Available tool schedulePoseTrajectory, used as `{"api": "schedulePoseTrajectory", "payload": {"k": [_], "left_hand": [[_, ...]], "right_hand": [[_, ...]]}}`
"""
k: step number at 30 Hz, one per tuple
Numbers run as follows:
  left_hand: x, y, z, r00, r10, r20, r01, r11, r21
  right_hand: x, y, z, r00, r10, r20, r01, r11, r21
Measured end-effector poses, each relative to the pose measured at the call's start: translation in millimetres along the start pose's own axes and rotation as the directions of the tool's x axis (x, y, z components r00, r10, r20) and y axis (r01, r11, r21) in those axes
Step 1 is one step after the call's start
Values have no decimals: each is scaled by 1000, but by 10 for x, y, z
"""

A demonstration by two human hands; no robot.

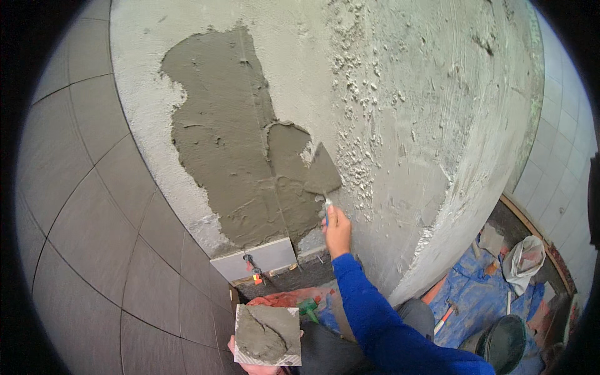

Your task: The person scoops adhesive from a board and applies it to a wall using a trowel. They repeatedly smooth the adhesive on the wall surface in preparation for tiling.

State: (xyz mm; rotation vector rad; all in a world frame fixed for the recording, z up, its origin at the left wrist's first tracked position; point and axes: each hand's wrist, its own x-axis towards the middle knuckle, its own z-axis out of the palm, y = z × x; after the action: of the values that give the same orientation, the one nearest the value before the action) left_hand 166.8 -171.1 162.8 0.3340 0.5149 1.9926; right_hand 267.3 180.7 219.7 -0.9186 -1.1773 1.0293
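Note:
My right hand (338, 232) is closed round the handle of a pointed trowel (323, 172). The trowel's blade lies against the wall at the right edge of a patch of wet grey mortar (219, 125). Low in the view, my left hand (257, 369) grips a square tile (292, 359) from beneath, mostly hidden by it. A heap of mortar (262, 334) covers most of that tile's ribbed upper face. Below the wet patch, a light wall tile (228, 267) is set along the wall's foot, with orange-red levelling clips (257, 277) at its edge.
Large dark tiles (94, 187) cover the wall on the left. Bare rough plaster (412, 125) extends to the right. At lower right are a blue sheet (465, 281), a hammer (445, 317), a dark bucket (505, 344) and a white sack (524, 262). Something green (307, 306) lies beside the held tile.

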Motion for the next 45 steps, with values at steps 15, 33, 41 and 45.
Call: {"api": "schedulePoseTrajectory", "payload": {"k": [15, 33, 41, 45], "left_hand": [[-66, 17, 75, 998, 60, 32, -67, 939, 337], [17, -79, 85, 989, -77, 125, 65, 993, 95], [580, -33, 218, 985, -39, 168, 83, 961, -262], [915, 97, 108, 991, 135, -5, -135, 989, -57]], "right_hand": [[-50, -798, 74, 796, -572, 198, 599, 696, -397], [-238, 25, -103, 997, -15, 73, 18, 999, -42], [-1530, -382, -946, 845, -318, 430, 461, 841, -284], [-1707, -831, -1274, 657, -410, 633, 706, 630, -324]]}}
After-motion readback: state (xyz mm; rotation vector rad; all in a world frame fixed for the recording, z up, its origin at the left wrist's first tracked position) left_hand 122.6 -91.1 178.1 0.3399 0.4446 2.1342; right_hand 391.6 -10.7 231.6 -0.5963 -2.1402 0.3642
